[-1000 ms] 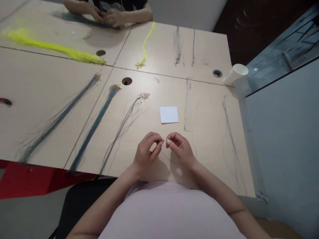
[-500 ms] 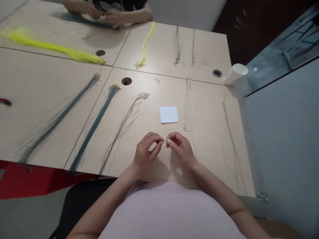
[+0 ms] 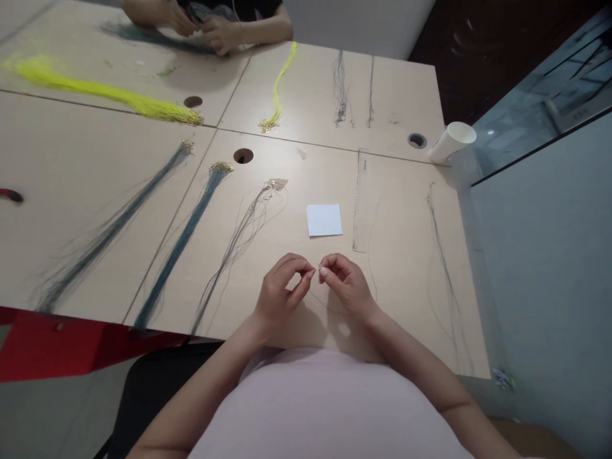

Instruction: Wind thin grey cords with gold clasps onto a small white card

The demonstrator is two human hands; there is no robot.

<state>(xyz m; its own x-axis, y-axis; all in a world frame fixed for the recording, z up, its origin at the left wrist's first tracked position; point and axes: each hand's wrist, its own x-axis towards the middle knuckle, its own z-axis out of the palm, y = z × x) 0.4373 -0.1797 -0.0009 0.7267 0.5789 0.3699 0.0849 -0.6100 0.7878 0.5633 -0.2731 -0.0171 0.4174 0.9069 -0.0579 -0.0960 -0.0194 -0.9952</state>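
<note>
My left hand (image 3: 285, 285) is closed in a fingertip pinch on a tiny gold-coloured piece, apparently a fish hook. Almost touching it, my right hand (image 3: 345, 280) pinches what looks like the end of a thin fishing line; the fingertips hide most of it. A loose stretch of line (image 3: 329, 307) curves from below my left hand under the right one and up the table. Just beyond my hands lies a white square of paper (image 3: 324, 220). Left of them rests a loose bundle of grey lines (image 3: 234, 243) with gold hooks (image 3: 276, 185) at its far end.
Dark teal line bundles (image 3: 179, 248) lie to the left, yellow bundles (image 3: 109, 92) farther back. A clear ruler (image 3: 360, 201) and more grey lines (image 3: 442, 248) are on the right. A white cup (image 3: 452, 141) stands at the right edge. Opposite, another person's hands (image 3: 210, 29) handle teal strands.
My hands hold nearly the same pinch in the same place. Across the table, the other person's hands have shifted slightly.
</note>
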